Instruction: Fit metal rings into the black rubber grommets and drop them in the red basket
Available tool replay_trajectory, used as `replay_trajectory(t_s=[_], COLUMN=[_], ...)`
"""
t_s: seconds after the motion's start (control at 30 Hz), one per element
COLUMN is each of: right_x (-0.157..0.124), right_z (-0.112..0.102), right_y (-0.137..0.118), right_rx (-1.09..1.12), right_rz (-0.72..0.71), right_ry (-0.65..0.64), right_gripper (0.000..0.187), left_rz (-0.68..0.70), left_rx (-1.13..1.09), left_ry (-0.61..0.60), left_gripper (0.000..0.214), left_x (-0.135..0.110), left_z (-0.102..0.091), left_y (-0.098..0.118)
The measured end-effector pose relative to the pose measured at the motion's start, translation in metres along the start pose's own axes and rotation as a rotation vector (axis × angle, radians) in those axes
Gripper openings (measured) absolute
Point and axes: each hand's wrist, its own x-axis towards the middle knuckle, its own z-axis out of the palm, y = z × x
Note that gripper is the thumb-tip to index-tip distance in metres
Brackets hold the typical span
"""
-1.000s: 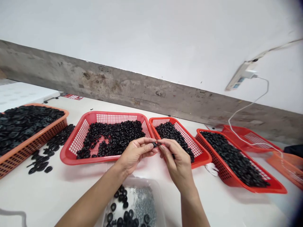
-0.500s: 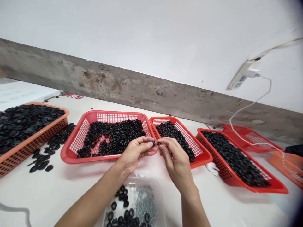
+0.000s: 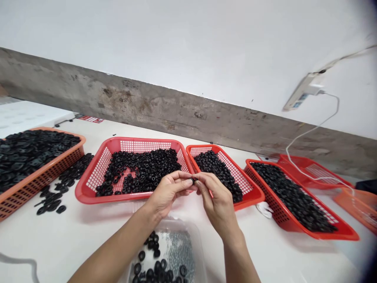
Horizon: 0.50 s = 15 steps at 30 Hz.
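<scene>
Left hand (image 3: pixel 168 192), right hand (image 3: pixel 217 201) drawn closer; both grips closed on black rubber grommet (image 3: pixel 193 180).

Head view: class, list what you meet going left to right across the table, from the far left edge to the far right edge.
orange basket → loose black pieces → wide red basket → left hand → small black piece → right hand → long red basket → flat orange basket
</scene>
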Motion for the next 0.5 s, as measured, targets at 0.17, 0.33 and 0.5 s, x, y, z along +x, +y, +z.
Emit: replay_trajectory(t_s=[0.17, 0.33, 0.5], right_x=[-0.001, -0.005, -0.006], right_z=[0.007, 0.015, 0.017], right_y=[0.000, 0.001, 0.005], right_rx=[-0.050, -0.216, -0.417], right_rz=[-0.037, -0.104, -0.218], right_ry=[0.054, 0.065, 0.163], right_gripper=[0.027, 0.036, 0.036], left_rz=[0.005, -0.033, -0.067], left_rx=[-0.078, -0.207, -0.242], left_ry=[0.052, 0.067, 0.049], left_gripper=[0.028, 0.023, 0.027], left_x=[0.002, 0.005, 0.002], left_z=[-0.002, -0.003, 0.001], left_y=[-0.004, -0.010, -0.013])
